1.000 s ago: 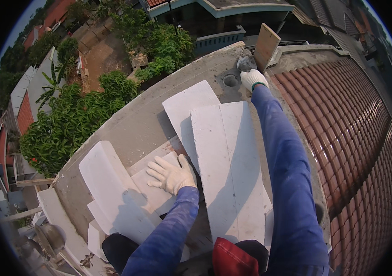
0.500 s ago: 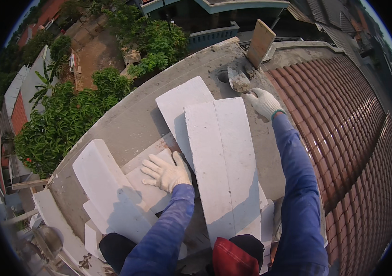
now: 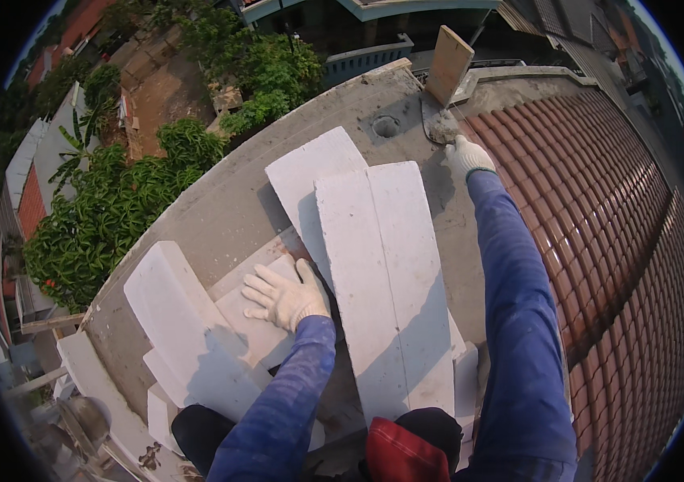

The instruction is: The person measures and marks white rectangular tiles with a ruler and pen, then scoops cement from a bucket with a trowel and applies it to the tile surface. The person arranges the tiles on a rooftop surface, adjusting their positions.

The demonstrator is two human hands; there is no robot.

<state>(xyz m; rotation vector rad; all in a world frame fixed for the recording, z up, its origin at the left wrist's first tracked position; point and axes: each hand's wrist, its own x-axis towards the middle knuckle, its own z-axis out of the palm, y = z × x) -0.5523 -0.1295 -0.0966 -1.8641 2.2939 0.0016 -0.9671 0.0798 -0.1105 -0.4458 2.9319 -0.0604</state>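
Note:
My gloved right hand is closed round the handle of a trowel, arm stretched far forward. The trowel's blade carries some grey mortar and lies on the concrete beside an upright wooden board. My gloved left hand rests with fingers spread on a pale, flat block. Right of that hand, two long white blocks lie side by side, overlapping another white block. To its left a further white block leans at a slant.
A round hole opens in the concrete slab. Brown roof tiles slope away on the right. Beyond the slab's left edge are leafy trees and ground far below. Timber pieces jut out at lower left.
My right hand has moved the trowel from beside the hole, away and to the right, to the foot of the wooden board. My left hand stays on the pale block.

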